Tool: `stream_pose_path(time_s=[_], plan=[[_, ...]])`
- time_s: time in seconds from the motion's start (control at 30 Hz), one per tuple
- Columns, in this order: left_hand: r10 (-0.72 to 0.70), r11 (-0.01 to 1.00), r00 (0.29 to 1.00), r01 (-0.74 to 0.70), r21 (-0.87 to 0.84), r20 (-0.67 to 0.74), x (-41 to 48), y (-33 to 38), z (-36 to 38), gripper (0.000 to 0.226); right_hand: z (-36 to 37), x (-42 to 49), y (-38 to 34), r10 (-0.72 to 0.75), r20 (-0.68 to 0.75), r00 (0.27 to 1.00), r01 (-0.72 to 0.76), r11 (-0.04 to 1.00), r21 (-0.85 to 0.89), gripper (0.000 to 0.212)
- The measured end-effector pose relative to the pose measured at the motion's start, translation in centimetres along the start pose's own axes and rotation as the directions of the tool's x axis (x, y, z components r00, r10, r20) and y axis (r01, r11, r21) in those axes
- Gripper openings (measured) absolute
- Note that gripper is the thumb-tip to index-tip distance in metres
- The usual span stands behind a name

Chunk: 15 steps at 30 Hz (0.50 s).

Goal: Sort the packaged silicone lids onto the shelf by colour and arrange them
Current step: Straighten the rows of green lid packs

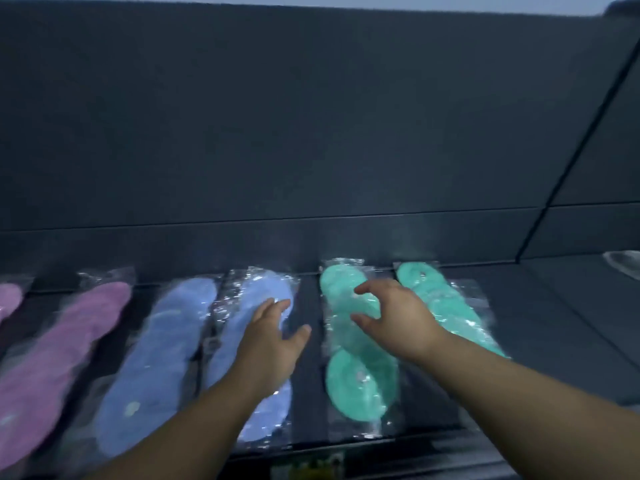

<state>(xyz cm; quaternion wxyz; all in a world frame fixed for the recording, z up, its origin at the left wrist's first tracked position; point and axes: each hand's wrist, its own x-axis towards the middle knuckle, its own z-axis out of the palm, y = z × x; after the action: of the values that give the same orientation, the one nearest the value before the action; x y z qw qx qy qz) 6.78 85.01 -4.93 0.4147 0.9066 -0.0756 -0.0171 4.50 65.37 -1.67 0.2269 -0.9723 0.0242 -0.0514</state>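
At the near edge, the dark shelf [554, 323] ends in a front strip that carries a small yellow-and-green label [311, 464], too blurred to read. Two bare forearms reach in over this edge from below.

The left hand [273, 337] is wide, with straight fingers and the thumb spread out to the side. It lies over the middle of the right blue lid pack [270, 410], palm down. Motion blur hides whether the palm presses the plastic or hangs just above it. The right hand [394, 317] is also wide, its forefinger and thumb held apart in a loose curve with nothing between them. It sits over the upper half of the left green lid pack [356, 382], and it cannot be told whether the fingertips touch the wrapper.

Six long clear bags of round silicone lids lie flat on the shelf, side by side and running front to back. From the left they are a pink lid pack cut off by the frame [8, 299], a full pink lid pack [59, 362], the left blue lid pack [156, 358], the right blue pack, the left green pack and the right green lid pack [446, 306]. Each colour is a pair, and a strip of bare shelf separates blue from green.

To the far right, a pale blurred object [623, 265] lies at the frame edge. Behind everything rises the dark back panel [311, 133].
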Motion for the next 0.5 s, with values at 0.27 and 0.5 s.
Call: stream_pose_path(time_s=[0.27,0.5], plan=[[0.037,0.991,0.993,-0.021,-0.135,0.115,0.1,10.0,11.0,0.056,-3.5,-3.0,14.1,0.279,-0.074,0.957,-0.267,0.954,0.139,0.057],[-0.19,0.907,0.966,0.241,-0.346,0.174,2.9,13.6,18.8,0.064,-2.1,-1.4,17.6,0.368,0.024,0.929,-0.354,0.87,0.344,0.063]])
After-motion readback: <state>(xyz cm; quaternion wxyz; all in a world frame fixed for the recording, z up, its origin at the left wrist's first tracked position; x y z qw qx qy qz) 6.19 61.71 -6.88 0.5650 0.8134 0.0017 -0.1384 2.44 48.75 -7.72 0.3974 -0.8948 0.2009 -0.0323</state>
